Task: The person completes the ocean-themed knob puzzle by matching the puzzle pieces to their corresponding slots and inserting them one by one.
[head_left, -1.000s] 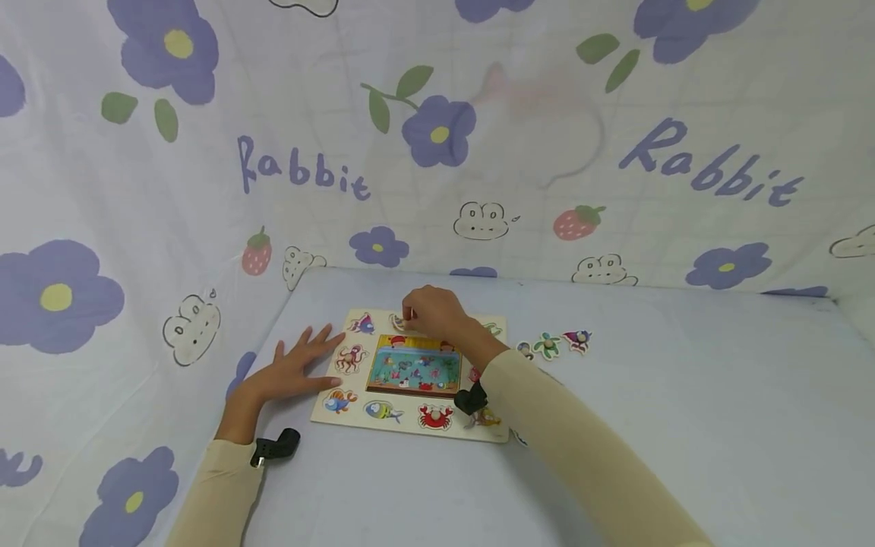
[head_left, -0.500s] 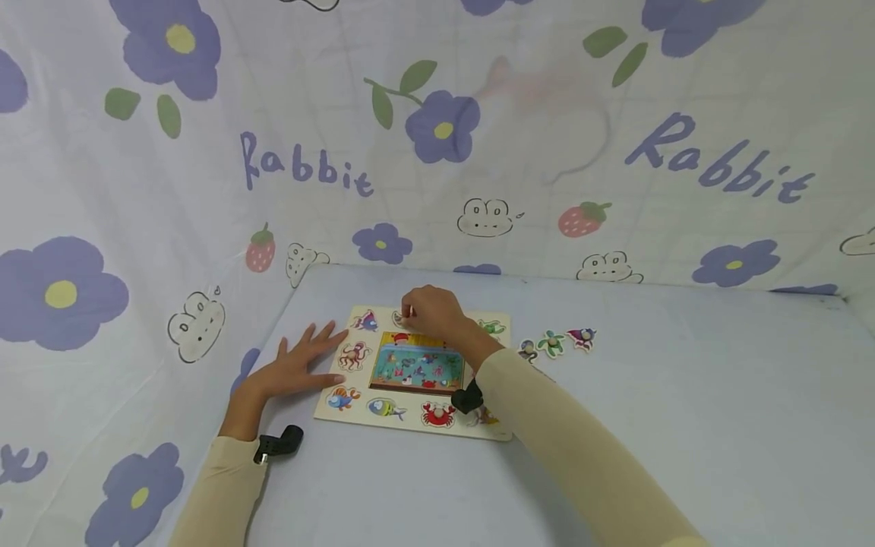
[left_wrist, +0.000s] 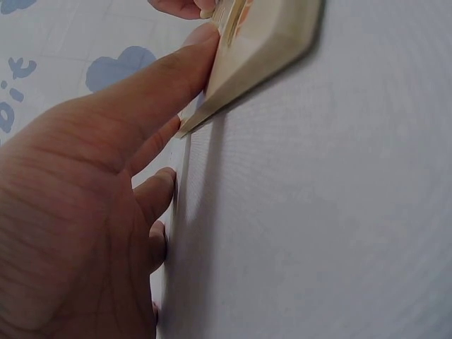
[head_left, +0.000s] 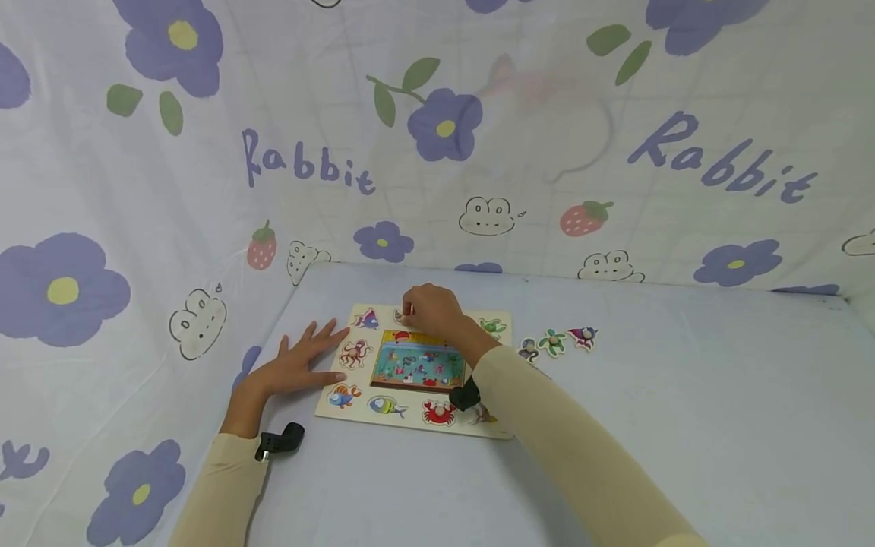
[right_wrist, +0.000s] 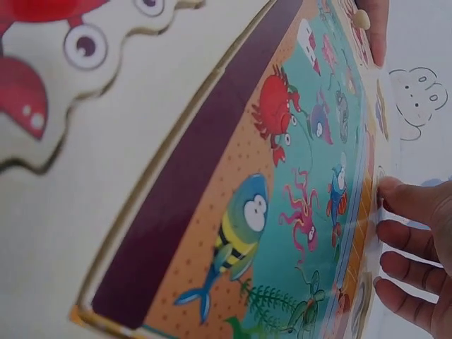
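A wooden peg puzzle board (head_left: 412,420) with sea-animal shapes lies on the table. My right hand (head_left: 435,310) reaches across it to the back row. Its thumb and fingertips pinch a small puzzle piece (head_left: 397,317), mostly hidden by the fingers. In the right wrist view, that hand's fingers (right_wrist: 409,240) are bent at the board's far side. My left hand (head_left: 294,371) lies spread at the board's left edge. Its thumb (left_wrist: 166,88) rests on the board, with the other fingers along the edge and table. A red crab piece (head_left: 438,412) and an octopus piece (head_left: 355,354) sit in the board.
Right of the board lie loose pieces: a grey-blue one (head_left: 528,349), a green turtle (head_left: 552,343) and a purple-red fish (head_left: 583,339). A patterned curtain (head_left: 533,152) hangs behind the table and along its left. My right forearm covers the board's right part.
The right hand stays at the same spot on the board's back row, with only slight finger movement. The left hand keeps its place. The head view has shifted slightly.
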Action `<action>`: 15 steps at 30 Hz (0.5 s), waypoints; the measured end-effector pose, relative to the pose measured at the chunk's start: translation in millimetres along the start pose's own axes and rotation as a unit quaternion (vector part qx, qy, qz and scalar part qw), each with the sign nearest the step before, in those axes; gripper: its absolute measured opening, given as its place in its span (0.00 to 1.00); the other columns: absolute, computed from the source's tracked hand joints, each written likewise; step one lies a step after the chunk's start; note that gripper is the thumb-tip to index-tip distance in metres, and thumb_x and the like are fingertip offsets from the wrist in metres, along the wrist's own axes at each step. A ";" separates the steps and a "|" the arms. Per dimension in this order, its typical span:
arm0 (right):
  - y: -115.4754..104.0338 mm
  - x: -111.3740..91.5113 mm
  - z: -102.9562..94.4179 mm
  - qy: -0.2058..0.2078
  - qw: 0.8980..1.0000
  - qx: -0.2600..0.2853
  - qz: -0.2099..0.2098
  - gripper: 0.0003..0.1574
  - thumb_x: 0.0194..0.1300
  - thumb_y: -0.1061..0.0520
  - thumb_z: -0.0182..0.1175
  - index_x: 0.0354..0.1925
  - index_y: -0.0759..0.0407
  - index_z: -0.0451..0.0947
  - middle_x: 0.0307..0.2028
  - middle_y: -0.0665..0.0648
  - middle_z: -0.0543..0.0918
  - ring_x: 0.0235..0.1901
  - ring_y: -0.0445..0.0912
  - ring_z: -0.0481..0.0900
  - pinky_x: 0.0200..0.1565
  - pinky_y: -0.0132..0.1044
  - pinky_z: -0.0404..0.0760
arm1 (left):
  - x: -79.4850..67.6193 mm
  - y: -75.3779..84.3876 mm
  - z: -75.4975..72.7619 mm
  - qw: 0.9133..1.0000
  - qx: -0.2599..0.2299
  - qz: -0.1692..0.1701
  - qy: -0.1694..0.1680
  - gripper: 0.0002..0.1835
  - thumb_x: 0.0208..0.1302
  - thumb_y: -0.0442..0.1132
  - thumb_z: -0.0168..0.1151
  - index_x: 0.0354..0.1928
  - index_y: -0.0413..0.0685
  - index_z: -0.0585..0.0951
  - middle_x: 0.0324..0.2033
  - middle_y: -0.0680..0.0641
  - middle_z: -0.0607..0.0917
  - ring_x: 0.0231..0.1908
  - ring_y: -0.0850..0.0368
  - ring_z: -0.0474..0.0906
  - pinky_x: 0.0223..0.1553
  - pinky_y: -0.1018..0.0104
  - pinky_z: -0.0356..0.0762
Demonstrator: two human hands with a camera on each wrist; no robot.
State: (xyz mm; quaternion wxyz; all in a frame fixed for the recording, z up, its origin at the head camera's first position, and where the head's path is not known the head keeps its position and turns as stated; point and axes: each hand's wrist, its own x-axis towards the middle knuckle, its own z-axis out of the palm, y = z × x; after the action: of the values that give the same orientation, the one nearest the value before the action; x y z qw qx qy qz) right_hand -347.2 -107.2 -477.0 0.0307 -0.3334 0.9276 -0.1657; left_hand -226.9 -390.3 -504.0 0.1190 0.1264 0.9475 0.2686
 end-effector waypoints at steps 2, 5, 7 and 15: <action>0.4 -2.4 -2.2 -0.002 1.000 -0.004 0.000 0.12 0.70 0.45 0.66 0.40 0.51 0.85 0.36 0.49 0.86 0.31 0.43 0.77 0.33 0.37 0.79 | 0.4 0.8 0.1 1.000 0.002 -0.001 0.000 0.48 0.63 0.62 0.66 0.80 0.60 0.57 0.81 0.43 0.46 0.78 0.34 0.29 0.67 0.25 0.18; 0.6 -8.2 -7.4 -0.003 1.000 -0.012 0.001 0.15 0.71 0.44 0.65 0.47 0.52 0.85 0.42 0.50 0.87 0.34 0.44 0.79 0.36 0.39 0.81 | 0.6 2.4 0.5 1.000 0.001 -0.001 -0.001 0.48 0.62 0.62 0.66 0.80 0.60 0.57 0.81 0.42 0.46 0.78 0.34 0.29 0.67 0.25 0.18; 0.4 -13.1 -12.7 0.000 1.000 -0.018 0.001 0.17 0.71 0.44 0.64 0.50 0.53 0.84 0.43 0.51 0.88 0.35 0.44 0.80 0.38 0.40 0.82 | 0.6 2.9 0.9 1.000 -0.002 0.000 -0.001 0.48 0.62 0.62 0.67 0.80 0.59 0.57 0.81 0.42 0.46 0.78 0.34 0.29 0.66 0.25 0.17; 6.7 -42.8 -34.1 0.013 0.999 -0.030 -0.009 0.13 0.70 0.46 0.65 0.47 0.52 0.86 0.30 0.47 0.84 0.28 0.41 0.78 0.29 0.36 0.78 | 0.4 -0.8 0.9 1.000 0.014 -0.006 -0.001 0.48 0.63 0.63 0.66 0.80 0.61 0.56 0.81 0.42 0.46 0.78 0.34 0.29 0.67 0.25 0.18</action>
State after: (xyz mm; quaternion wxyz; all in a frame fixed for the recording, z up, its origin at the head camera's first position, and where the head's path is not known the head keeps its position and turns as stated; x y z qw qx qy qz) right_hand -323.7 -65.7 -449.3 0.0073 -0.3406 0.9294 -0.1420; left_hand -227.1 -390.4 -505.2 0.1200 0.1224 0.9519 0.2542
